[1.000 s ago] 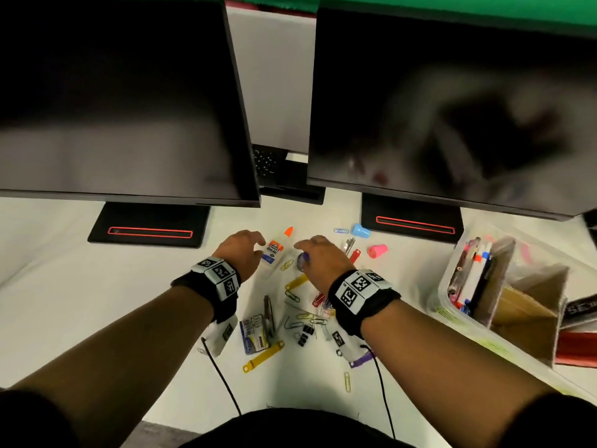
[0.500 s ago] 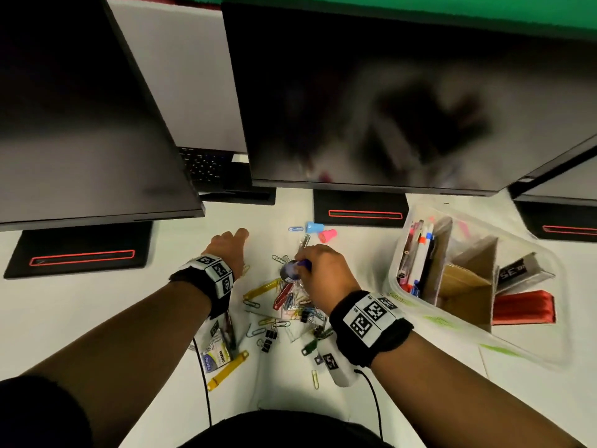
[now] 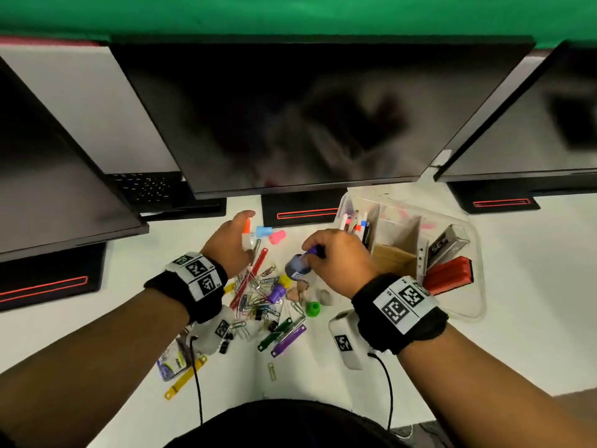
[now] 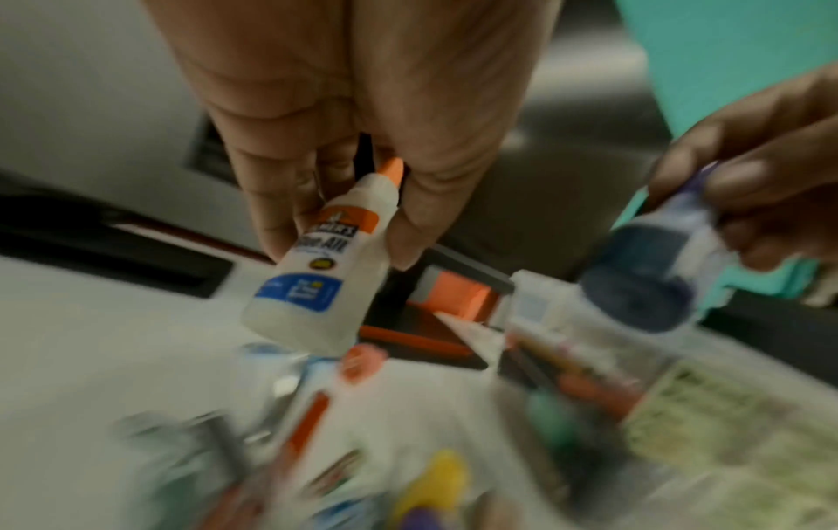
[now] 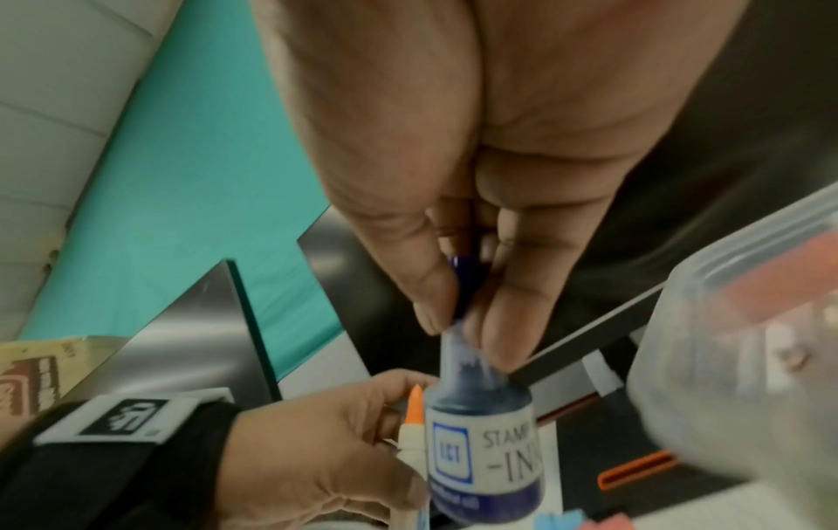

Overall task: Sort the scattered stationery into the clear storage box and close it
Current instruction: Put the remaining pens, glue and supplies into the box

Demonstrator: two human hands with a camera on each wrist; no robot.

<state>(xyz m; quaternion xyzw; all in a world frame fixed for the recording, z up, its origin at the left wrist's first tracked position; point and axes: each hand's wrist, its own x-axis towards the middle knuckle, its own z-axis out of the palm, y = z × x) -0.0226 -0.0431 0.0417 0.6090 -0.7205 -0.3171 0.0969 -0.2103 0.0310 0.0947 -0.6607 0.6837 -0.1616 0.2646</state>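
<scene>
My left hand (image 3: 240, 234) grips a white glue bottle (image 4: 313, 283) with an orange tip, lifted off the white desk. The glue bottle's tip (image 3: 247, 225) pokes out past the fingers. My right hand (image 3: 318, 253) pinches the cap of a dark blue stamp ink bottle (image 3: 298, 268), which hangs above the pile of paper clips (image 3: 258, 295). The label of the ink bottle (image 5: 480, 441) faces the right wrist camera. The clear storage box (image 3: 478, 286) stands open just right of that hand, with cardboard dividers, pens, a red stapler and a small black box inside.
Three dark monitors (image 3: 307, 118) overhang the back of the desk, on stands (image 3: 300, 213) with red stripes. Blue and pink caps (image 3: 271, 234), a green cap (image 3: 312, 309), plastic fasteners (image 3: 284, 337) and a small packet (image 3: 172, 363) lie loose.
The left hand has closed round the glue bottle and lifted it. The right hand has raised the ink bottle and moved right, nearer the box. The head view has turned right.
</scene>
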